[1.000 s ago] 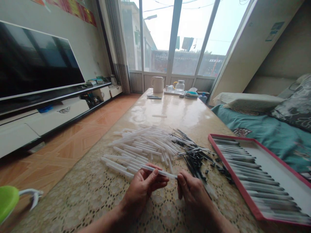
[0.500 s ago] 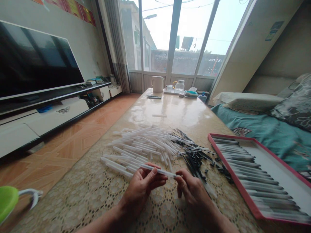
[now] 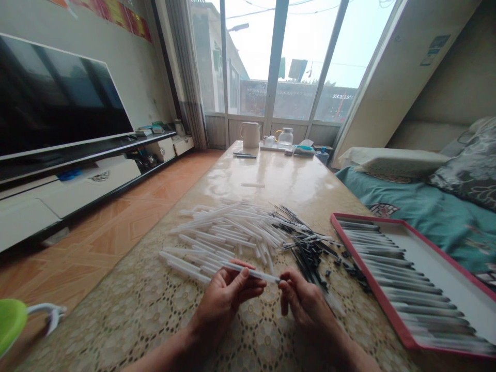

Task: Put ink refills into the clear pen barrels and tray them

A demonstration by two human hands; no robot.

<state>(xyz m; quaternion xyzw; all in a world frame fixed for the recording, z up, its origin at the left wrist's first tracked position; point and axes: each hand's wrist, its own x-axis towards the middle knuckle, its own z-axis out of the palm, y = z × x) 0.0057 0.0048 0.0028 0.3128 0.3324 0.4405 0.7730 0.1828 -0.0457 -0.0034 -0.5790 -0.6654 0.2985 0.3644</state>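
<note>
Over the patterned tablecloth, my left hand (image 3: 228, 294) is closed round a white translucent pen barrel (image 3: 263, 275), thumb on top. The barrel lies nearly level, its right end pointing at my right hand (image 3: 302, 294). The fingertips of that hand pinch a small dark pen piece (image 3: 279, 281) at the barrel's right end; its exact shape is too small to tell. Just beyond my hands spreads a heap of white pen barrels (image 3: 228, 230). To its right lie thin black refills (image 3: 306, 258) and small black pen parts (image 3: 351, 268) in a loose pile.
A pink-rimmed box (image 3: 370, 279) with rows of pens (image 3: 411, 284) stands at the right. One lone barrel (image 3: 252, 185) lies farther up the table. A pitcher (image 3: 250, 135), a glass jug (image 3: 285, 137) and a tissue pack (image 3: 304, 150) stand at the far end.
My view has shifted very slightly. Both hands keep the same hold on the barrel and the dark piece at its end.
</note>
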